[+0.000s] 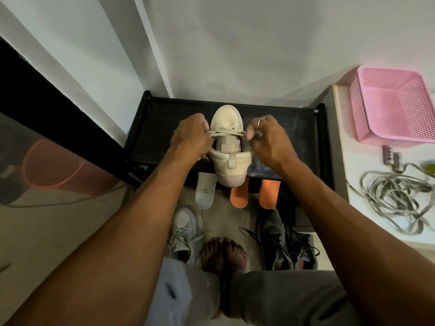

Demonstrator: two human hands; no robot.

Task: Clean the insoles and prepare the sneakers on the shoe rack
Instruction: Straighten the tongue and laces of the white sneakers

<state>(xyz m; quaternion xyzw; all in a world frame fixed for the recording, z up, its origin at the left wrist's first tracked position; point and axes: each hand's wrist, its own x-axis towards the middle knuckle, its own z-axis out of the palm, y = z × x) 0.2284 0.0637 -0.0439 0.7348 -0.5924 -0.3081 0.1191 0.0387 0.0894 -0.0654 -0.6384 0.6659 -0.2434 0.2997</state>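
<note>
A cream sneaker (226,128) stands on the top shelf of the black shoe rack (292,128), toe pointing away, heel over the front edge. My left hand (190,137) grips the lace at the shoe's left side. My right hand (266,140), with a ring on one finger, pinches the other end of the lace at the right side. The lace (226,134) runs taut across the tongue between both hands. A pale insole (204,196) and two orange insoles (239,196) (268,194) stick out from under the shelf's front edge.
On the floor below lie a white sneaker (184,234) at left and dark grey sneakers (282,243) at right, around my bare feet (223,255). A pink basket (393,107), batteries (392,158) and a grey tangled cord (397,198) sit on the white surface at right.
</note>
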